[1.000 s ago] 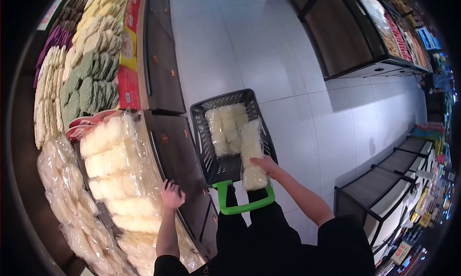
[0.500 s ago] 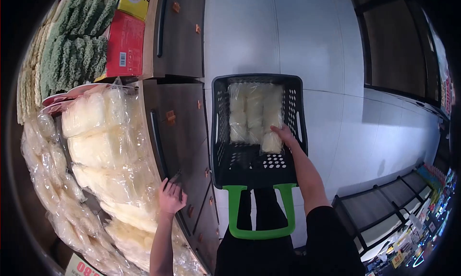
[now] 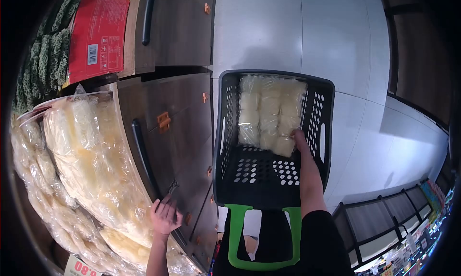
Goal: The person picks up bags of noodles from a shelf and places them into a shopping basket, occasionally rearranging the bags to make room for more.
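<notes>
Inside the black basket (image 3: 276,199) lie several clear-wrapped packs of pale blocks (image 3: 269,113), which look like dried noodles. My right hand (image 3: 298,138) reaches in from the right and grips the nearest corner of the right-hand noodle pack (image 3: 284,145); some of its fingers are hidden. The basket's green handle (image 3: 233,240) is folded down toward my body. To the left, my left hand (image 3: 165,217) hangs by the brown cabinet front, its fingers loosely curled and apart, holding nothing.
Large clear bags of pale dried food (image 3: 91,146) cover the shelf on the left. A red box (image 3: 98,36) and dark green curly bundles (image 3: 50,60) sit beyond them. Cabinet doors (image 3: 177,132) with a black handle (image 3: 144,153) border the tiled floor (image 3: 259,31). More dark shelving stands at right.
The basket appears larger and nearer as my view shifts. The packs now sit closer together, the right-hand one nearly in line with the others. My left hand stays beside the cabinet.
</notes>
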Demonstrator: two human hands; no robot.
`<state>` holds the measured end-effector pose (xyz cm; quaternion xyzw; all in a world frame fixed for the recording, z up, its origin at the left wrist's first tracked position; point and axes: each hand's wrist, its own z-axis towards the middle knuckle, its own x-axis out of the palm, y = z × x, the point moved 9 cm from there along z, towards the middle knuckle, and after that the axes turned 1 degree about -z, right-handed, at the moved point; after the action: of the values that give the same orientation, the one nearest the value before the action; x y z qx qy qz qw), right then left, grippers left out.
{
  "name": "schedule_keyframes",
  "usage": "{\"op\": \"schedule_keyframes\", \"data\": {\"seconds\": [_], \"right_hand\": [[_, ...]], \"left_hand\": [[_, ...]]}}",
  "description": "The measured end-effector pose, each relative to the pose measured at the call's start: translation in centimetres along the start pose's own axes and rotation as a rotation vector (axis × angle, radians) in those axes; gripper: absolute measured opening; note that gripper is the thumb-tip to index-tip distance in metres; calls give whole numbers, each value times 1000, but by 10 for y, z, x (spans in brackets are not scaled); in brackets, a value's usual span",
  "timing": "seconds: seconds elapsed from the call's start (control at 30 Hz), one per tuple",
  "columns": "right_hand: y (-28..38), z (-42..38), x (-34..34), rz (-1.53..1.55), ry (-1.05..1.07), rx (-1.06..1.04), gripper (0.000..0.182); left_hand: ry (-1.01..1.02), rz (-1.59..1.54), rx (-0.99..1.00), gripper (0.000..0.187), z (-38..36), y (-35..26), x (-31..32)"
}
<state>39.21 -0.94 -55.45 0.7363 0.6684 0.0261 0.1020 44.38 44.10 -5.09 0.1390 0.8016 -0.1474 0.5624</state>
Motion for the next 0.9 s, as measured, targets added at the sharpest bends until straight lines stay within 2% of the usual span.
{"op": "schedule_keyframes", "data": {"seconds": [0.03, 0.1, 0.13, 0.2, 0.27, 0.3, 0.37, 0.5, 0.57, 0.6, 0.67, 0.7, 0.77, 0.8, 0.87, 0.9], "right_hand": [[-5, 15, 2, -1, 3, 3, 57], [-8, 45, -6, -421, -171, -139, 59], [-13, 42, -5, -418, -173, -135, 59], [47, -37, 6, -640, -459, -296, 62], [86, -95, 21, -687, -652, -474, 72], [94, -107, 25, -687, -655, -475, 72], [121, -131, 41, -787, -676, -750, 84], [159, -84, 26, -672, -678, -774, 90], [174, -43, 25, -633, -547, -790, 89], [182, -25, 18, -628, -545, -795, 89], [174, 23, 18, -501, -236, -603, 87], [171, 30, 20, -502, -234, -605, 87], [169, 22, 14, -457, -350, -766, 78], [177, -25, 24, -438, -306, -828, 67], [153, -101, 35, -692, -693, -794, 57], [134, -121, 44, -779, -674, -768, 59]], "left_hand": [[-2, 8, -1, 23, 0, -1, 0], [-2, 7, 1, 22, 1, -1, 2], [-5, 5, 3, 22, 1, -1, 1], [-7, 6, 7, 22, 1, -2, 0], [-14, 6, 8, 21, 2, -3, 0], [-16, 8, 14, 21, 2, -3, 0], [-21, 12, 16, 21, 1, -3, -2], [-23, 12, 10, 20, 3, -4, -3], [-31, 16, 7, 20, 4, -5, -2], [-32, 15, 4, 20, 4, -4, -2], [-36, 19, -5, 19, 5, -4, -2], [-37, 11, -2, 19, 5, -4, -2], [-30, -6, 3, 19, 2, -4, -4], [-34, -21, 3, 21, 0, -3, -2], [-47, -40, 0, 24, -2, -2, -3], [-52, -50, -2, 24, -1, -1, -3]]}}
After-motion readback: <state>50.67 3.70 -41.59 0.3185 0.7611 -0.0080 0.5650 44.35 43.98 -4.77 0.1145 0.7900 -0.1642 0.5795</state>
